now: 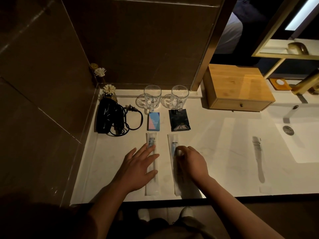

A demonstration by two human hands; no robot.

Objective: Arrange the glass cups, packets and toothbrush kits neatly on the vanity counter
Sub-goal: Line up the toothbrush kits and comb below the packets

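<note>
Two glass cups stand on coasters at the back of the white counter (215, 152), the left cup (152, 97) and the right cup (179, 96). In front of them lie a blue-pink packet (154, 121) and a black packet (179, 120). Nearer me, two wrapped toothbrush kits lie lengthwise side by side. My left hand (138, 169) rests with straight fingers on the left kit (152, 185). My right hand (191, 163), fingers curled, pinches the right kit (172, 144) near its middle.
A black hair dryer (107, 116) with a coiled cord lies at the left by the wall. A wooden drawer box (238, 88) stands at the back right. The sink basin (300, 140) and gold faucet (307, 83) are at the far right.
</note>
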